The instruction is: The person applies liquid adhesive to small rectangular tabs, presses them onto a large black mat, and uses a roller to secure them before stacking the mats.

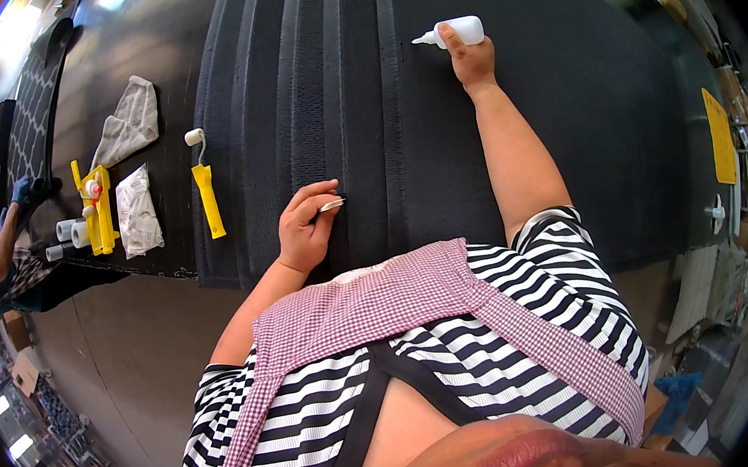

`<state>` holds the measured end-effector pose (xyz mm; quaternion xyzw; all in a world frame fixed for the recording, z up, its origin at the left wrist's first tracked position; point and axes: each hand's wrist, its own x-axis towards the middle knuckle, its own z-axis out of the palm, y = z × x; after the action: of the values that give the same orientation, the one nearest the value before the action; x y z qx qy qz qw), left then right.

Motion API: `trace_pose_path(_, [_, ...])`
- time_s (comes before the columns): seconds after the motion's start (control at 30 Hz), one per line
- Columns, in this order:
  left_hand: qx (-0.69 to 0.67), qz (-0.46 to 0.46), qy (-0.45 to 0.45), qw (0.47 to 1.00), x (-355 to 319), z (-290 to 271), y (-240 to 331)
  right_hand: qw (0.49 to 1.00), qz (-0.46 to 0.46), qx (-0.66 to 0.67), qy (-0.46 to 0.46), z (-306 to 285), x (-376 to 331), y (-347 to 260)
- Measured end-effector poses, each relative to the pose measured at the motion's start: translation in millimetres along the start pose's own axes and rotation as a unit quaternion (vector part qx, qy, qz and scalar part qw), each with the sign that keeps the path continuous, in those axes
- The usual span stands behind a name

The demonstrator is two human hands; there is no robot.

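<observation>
My right hand (pixel 473 61) reaches far across a large dark carpet piece (pixel 561 104) and grips a white squeeze bottle (pixel 455 33), its nozzle pointing left at a raised seam strip (pixel 392 95). My left hand (pixel 308 227) rests on the near part of the carpet, fingers curled around a small flat pale piece (pixel 332 205) held against a ridge. Several parallel ribbed strips run along the carpet between the two hands.
A small roller with a yellow handle (pixel 206 192) lies on the carpet's left edge. Further left lie a yellow tool (pixel 98 208), white rolls (pixel 71 234), a crumpled bag (pixel 137 213) and a grey cloth (pixel 130 122). Another person's arm (pixel 1 245) works at far left.
</observation>
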<state>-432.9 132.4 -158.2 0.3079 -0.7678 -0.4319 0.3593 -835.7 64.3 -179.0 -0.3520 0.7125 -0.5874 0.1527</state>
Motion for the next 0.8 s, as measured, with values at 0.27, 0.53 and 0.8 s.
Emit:
trace_pose_path(0.27, [0.002, 0.004, -0.001, 1.000, -1, -1, -3, 0.999, -0.001, 0.023, -0.026, -4, -5, -3])
trace_pose_path(0.53, [0.004, 0.005, 0.000, 1.000, -1, -1, -4, 0.998, -0.005, 0.036, -0.060, -9, -8, -5])
trace_pose_path(0.8, [-0.001, 0.012, 0.000, 1.000, 0, -1, -6, 0.992, 0.010, 0.092, -0.084, -6, -16, -20])
